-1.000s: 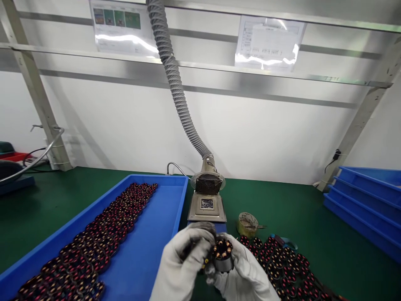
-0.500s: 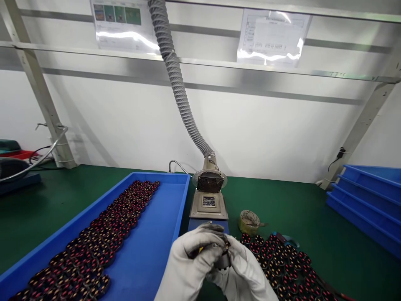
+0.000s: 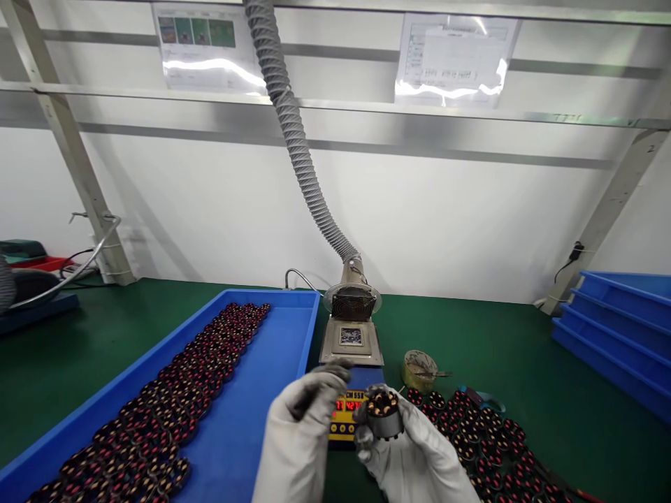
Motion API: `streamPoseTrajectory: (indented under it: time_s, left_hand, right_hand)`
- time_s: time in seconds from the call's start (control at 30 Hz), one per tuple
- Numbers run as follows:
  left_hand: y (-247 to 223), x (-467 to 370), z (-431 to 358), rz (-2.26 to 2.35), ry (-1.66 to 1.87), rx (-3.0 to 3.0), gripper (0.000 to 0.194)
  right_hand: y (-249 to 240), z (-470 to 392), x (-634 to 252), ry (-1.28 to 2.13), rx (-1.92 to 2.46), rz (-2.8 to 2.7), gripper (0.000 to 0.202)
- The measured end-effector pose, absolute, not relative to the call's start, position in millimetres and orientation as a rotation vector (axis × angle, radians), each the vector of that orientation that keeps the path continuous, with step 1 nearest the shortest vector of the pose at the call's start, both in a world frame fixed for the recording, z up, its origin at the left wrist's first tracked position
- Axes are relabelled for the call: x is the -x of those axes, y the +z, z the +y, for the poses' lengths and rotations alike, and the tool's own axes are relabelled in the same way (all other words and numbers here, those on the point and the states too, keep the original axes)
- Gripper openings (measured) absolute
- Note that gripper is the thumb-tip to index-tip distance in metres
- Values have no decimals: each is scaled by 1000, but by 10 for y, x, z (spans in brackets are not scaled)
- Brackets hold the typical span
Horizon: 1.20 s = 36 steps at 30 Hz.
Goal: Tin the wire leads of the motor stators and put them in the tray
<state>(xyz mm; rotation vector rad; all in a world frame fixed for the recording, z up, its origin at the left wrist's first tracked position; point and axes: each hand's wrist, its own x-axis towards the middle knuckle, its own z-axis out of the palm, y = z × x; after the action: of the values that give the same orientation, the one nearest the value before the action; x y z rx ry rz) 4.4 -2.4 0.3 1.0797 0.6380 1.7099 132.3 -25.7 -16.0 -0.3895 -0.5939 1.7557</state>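
My right hand (image 3: 406, 440), in a white glove with dirty fingertips, grips a small motor stator (image 3: 385, 414). It is a dark round part with copper-coloured windings showing on top and small pins below. To its left, my left hand (image 3: 309, 412), also gloved, is raised with loosely bent fingers, apart from the stator; I see nothing in it. Behind both hands stands a solder pot (image 3: 352, 342) with a metal top and a yellow panel with red digits, partly covered by my left hand.
A long blue tray (image 3: 246, 419) on the left holds rows of similar stators (image 3: 178, 398). More stators (image 3: 482, 440) lie at the right, by a round tin (image 3: 419, 370). Stacked blue trays (image 3: 613, 342) stand far right. A grey hose (image 3: 301, 154) hangs above the pot.
My left hand has let go of the stator and moved left and slightly up. My right hand keeps hold of it, its top now visible. The yellow panel has come into view.
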Motion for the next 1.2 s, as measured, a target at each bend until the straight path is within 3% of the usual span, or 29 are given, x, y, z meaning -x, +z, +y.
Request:
streamPoseTrajectory:
  time_s: [0.07,0.17,0.23,0.37,0.5,0.63,0.77,0.83,0.93,1.1,1.2]
  left_hand:
    - [1,33,-13,711,1659,-1192,10]
    - [65,56,-59,828,1344,-1630,52]
    - [111,14,-97,760,1281,-1770,62]
    - [119,-66,-96,525,1377,-1668,34]
    - [31,-58,-38,604,1501,-1356,5]
    - [22,37,-20,640,1673,-1150,8]
    - [131,75,-86,744,1264,-1216,20]
    - [158,31,-127,739,1182,-1165,10]
    - [147,-37,-166,739,1338,-1114,3]
    - [188,32,-190,639,1641,-971,7]
    - [236,75,-178,785,1447,-1112,13]
  right_hand:
    - [-131,-326,-1334,1800,355,-560,27]
    - [-94,-382,-1345,1772,352,-521,26]
    - [-78,-385,-1341,1711,402,-520,23]
    - [-46,-365,-1286,1685,439,-527,20]
    - [-13,-376,-1228,1722,438,-571,20]
    - [-22,-404,-1269,1730,412,-661,26]
    - [-45,-405,-1317,1712,431,-690,28]
    - [-51,-390,-1316,1699,456,-704,30]
    - [-60,-360,-1300,1687,485,-724,36]
    - [-58,-357,-1295,1791,396,-674,34]
    - [-47,-381,-1304,1816,339,-626,34]
